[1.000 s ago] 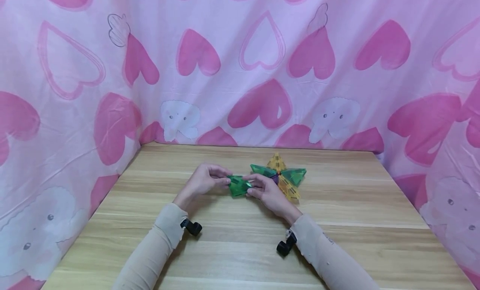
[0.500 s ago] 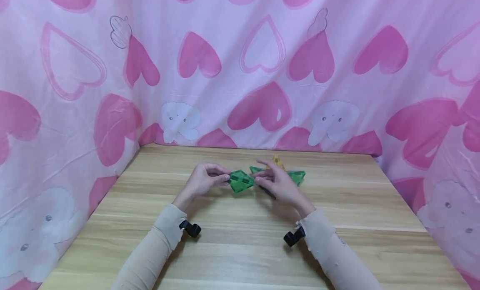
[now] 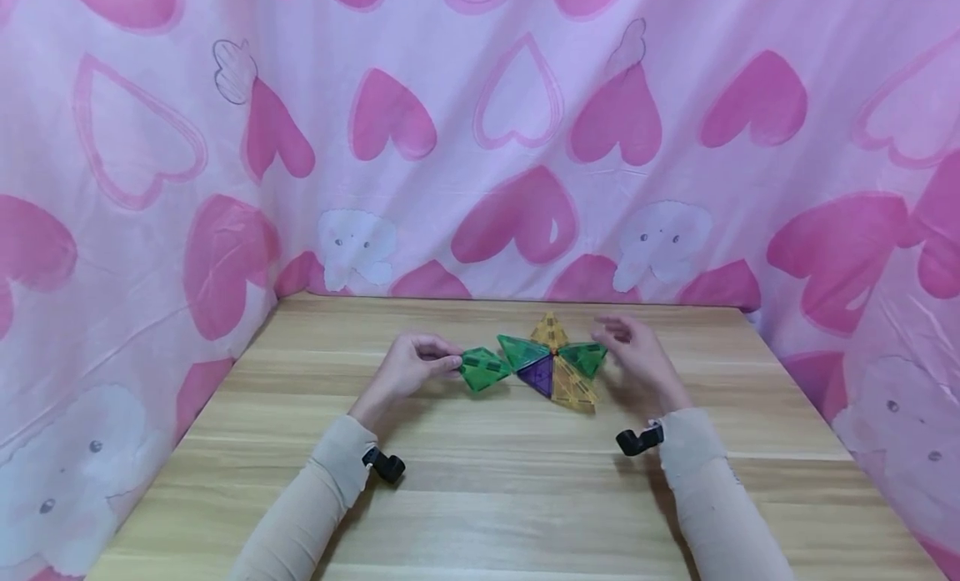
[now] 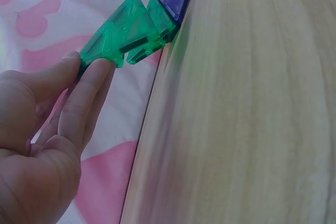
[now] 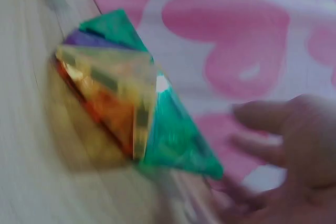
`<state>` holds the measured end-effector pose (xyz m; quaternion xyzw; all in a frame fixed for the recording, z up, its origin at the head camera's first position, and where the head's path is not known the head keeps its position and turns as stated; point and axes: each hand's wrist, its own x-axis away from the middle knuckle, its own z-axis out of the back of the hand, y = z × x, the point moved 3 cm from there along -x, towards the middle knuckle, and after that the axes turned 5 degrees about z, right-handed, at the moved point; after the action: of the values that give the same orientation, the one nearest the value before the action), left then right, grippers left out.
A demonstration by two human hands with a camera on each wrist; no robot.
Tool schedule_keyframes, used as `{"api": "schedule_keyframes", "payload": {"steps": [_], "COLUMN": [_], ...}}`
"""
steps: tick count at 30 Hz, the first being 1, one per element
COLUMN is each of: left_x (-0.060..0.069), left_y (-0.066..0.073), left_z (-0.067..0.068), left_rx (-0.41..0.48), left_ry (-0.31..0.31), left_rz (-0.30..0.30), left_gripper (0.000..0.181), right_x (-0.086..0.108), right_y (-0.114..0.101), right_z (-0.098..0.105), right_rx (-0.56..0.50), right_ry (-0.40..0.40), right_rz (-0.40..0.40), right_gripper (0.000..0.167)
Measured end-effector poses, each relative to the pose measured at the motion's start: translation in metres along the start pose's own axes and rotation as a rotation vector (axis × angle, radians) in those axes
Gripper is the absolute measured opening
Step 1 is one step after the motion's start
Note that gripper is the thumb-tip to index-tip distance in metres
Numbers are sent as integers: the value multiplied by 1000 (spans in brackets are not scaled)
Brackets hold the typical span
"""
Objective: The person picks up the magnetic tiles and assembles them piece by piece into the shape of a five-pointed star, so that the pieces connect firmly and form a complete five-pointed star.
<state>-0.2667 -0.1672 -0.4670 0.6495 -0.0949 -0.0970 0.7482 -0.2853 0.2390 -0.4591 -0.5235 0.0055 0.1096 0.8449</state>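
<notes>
My left hand (image 3: 409, 366) pinches the outer corner of a folded green see-through magnetic tile piece (image 3: 483, 369) between thumb and fingers, held over the table. Its other tip comes up against a star-shaped tile build, by the purple triangle (image 3: 537, 376) and the left green wing (image 3: 522, 350); whether they touch is hard to tell. Amber tiles (image 3: 573, 384) form the star's front and back points. Beside the right green wing (image 5: 178, 135), my right hand (image 3: 637, 353) holds nothing, its fingers loosely bent. The right wrist view is blurred and shows a small gap between fingertips and wing.
The wooden table (image 3: 480, 498) carries the tiles in its far half. A pink heart-printed cloth (image 3: 517, 206) hangs behind and along both sides. Black wrist cameras (image 3: 640, 440) stick out inward from both cuffs.
My right hand has let go of the green piece and moved right, past the star to its right wing. The left hand stays put, and the green piece has turned slightly in it.
</notes>
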Motion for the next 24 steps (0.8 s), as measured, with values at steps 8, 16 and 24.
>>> {"api": "schedule_keyframes", "payload": {"steps": [8,16,24], "left_x": [-1,3,4], "left_y": [-1,-5,-10], "left_z": [-6,-7,-9], "left_rx": [49,93,168], "left_ry": [-7,1,19], "left_rz": [17,28,70], "left_gripper": [15,17,22], "right_x": [4,3,0], "right_y": [33,26,20], "right_z": [-10,-37,-56], "right_rx": [-276,-466,-518], "right_ry": [-150,-316,-405], "right_rz": [-152,-123,-103], "right_gripper": [48,43,37]}}
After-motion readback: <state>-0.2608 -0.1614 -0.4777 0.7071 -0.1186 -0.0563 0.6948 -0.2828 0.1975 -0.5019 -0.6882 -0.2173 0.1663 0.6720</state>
